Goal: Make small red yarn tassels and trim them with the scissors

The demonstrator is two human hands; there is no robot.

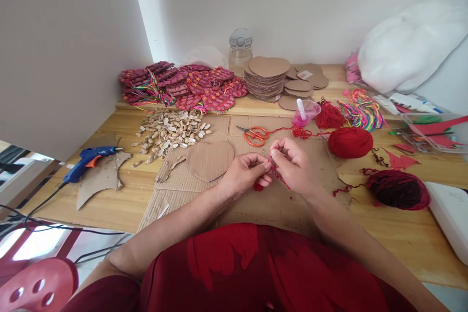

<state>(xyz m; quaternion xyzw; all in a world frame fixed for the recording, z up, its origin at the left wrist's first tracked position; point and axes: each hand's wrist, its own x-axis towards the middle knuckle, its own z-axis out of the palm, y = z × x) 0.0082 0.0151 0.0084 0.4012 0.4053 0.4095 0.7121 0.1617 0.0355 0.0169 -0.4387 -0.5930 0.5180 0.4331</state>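
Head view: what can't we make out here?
- Red yarn in the head view: how it is looped or knotted is hidden by the fingers of the left hand and right hand.
- White box, head view: far end cut off by the right edge.
- Round red stool, head view: cut off by the picture's edges.
- Label on the cardboard, head view: print too small to read.

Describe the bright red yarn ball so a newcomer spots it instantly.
On the wooden table, find the cardboard sheet. By its right edge sits the yarn ball. It's bright red all over; its neighbour, the dark ball, is blackish and crimson.
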